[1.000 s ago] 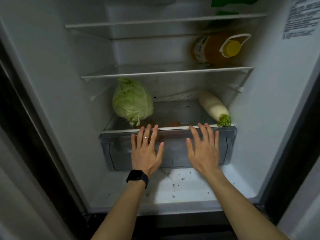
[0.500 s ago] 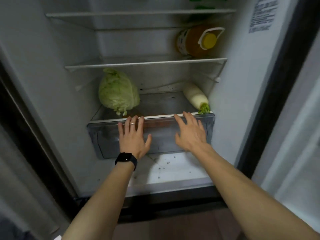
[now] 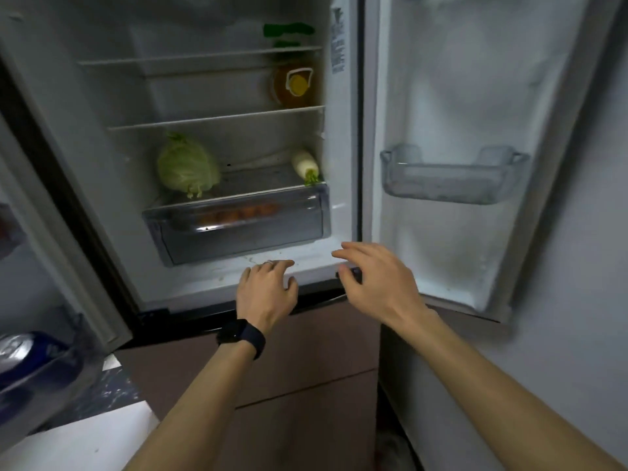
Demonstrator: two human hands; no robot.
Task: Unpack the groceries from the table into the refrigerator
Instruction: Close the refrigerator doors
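The refrigerator stands open. Its clear crisper drawer [image 3: 244,232] is pushed in, with orange produce [image 3: 238,214] dimly visible inside. On the cover above lie a green cabbage [image 3: 187,166] at the left and a white radish [image 3: 306,164] at the right. A bottle of amber oil with a yellow cap [image 3: 295,85] lies on the shelf above, and something green [image 3: 289,30] sits on the top shelf. My left hand [image 3: 266,294], with ring and black watch, and my right hand [image 3: 377,280] hover empty, fingers loosely bent, in front of the fridge's bottom edge.
The fridge door [image 3: 475,164] swings open to the right, with an empty clear door bin [image 3: 452,178]. Another door edge [image 3: 61,232] stands at the left. A blue-and-silver object [image 3: 30,355] lies at the lower left. Brown drawer fronts [image 3: 306,368] sit below the fridge.
Both hands came off the crisper drawer front and drew back toward me. The drawer now sits pushed in. My view pulled back and swung right, showing the open door.
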